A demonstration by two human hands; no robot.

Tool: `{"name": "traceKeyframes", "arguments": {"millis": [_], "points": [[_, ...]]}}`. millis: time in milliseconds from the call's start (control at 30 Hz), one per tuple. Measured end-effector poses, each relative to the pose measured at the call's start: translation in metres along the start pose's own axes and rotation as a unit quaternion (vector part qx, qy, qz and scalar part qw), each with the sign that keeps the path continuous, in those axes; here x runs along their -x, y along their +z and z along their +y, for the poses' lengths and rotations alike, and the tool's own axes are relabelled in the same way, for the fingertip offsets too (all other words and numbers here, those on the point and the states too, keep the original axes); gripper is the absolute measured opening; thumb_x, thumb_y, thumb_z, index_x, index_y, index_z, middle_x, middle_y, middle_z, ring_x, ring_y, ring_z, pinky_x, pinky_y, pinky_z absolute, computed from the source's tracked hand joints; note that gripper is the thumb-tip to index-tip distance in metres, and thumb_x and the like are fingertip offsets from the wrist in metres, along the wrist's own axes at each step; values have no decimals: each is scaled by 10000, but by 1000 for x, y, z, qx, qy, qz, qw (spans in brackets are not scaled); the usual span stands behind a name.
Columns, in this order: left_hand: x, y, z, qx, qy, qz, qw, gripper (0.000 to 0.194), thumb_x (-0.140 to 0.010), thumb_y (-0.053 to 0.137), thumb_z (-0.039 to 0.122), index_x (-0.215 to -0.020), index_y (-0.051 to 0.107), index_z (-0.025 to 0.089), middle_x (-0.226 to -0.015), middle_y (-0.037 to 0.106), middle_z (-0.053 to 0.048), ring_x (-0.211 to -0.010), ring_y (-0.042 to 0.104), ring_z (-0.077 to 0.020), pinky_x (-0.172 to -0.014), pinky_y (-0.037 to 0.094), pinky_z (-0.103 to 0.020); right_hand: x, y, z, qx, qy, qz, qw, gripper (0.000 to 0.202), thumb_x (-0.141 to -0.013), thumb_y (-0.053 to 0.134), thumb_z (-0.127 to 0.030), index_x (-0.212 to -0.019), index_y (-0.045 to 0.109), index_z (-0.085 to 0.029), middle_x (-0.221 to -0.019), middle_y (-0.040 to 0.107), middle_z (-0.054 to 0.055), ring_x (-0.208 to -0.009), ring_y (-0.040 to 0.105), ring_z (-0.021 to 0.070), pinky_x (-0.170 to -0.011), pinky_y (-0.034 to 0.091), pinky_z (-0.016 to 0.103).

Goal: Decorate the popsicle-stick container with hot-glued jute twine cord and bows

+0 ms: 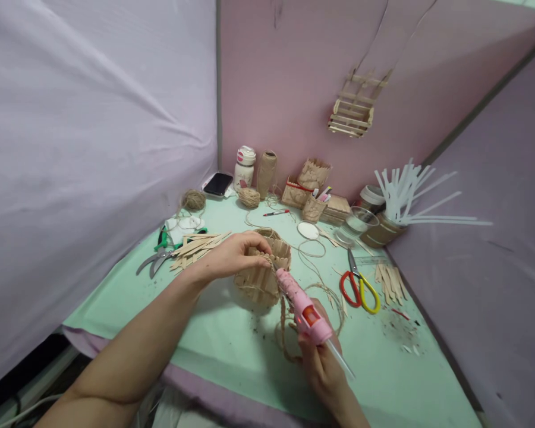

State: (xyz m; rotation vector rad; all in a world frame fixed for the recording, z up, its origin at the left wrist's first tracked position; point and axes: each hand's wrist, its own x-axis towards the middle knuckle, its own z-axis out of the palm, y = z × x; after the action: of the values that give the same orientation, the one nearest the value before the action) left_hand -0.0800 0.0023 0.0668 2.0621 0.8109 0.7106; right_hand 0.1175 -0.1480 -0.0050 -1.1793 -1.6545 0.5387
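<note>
Glue gun (pixel 292 286) is sitting in the right hand (pixel 323 356), fingers and thumb closing round its pink handle; its nozzle is pointing at the rim of a wooden-strip basket (pixel 255 284), right by the left fingertips. Basket is being held in the front half of the surface (pixel 223 333), about midway between the left and right edges. Left hand (pixel 241 252) is reaching across from the front left corner and pinching the basket's rim with thumb and fingers; whether the braided cord (pixel 283 330) is also caught there, I cannot quite tell. The cord's lower length is hanging between basket and right hand, toward the front edge.

Left edge: pruning shears (pixel 158 259) are lying beside loose wooden sticks (pixel 196 248); a dark twine ball (pixel 194 200) is resting farther back.

Back left corner: a phone (pixel 218 184) is lying near a white bottle (pixel 244 171).

Right side: scissors (pixel 355 274) are lying open; a clear bowl (pixel 354 227) is standing near the back right corner.
</note>
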Motion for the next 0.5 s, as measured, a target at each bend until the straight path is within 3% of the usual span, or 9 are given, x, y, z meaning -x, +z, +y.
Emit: {"name": "traceKeyframes", "arguments": {"millis": [233, 500], "points": [[1, 1, -1, -6, 13, -3, 1000, 148, -772, 676, 311, -845, 680, 182, -985, 690, -34, -1028, 600, -200, -916, 439, -297, -4, 3, -1, 32, -55, -2, 998, 243, -951, 413, -370, -1067, 554, -209, -901, 581, 61, -826, 552, 198, -716, 471, 326], [0, 0, 0, -13, 13, -6, 1000, 145, -771, 684, 310, -845, 678, 185, -994, 693, -37, -1042, 598, -205, -915, 441, -301, -1, -1, -2, 34, -16, -4, 999, 360, -964, 347, -479, -992, 569, -196, -864, 561, 57, -772, 546, 200, -689, 460, 323]]}}
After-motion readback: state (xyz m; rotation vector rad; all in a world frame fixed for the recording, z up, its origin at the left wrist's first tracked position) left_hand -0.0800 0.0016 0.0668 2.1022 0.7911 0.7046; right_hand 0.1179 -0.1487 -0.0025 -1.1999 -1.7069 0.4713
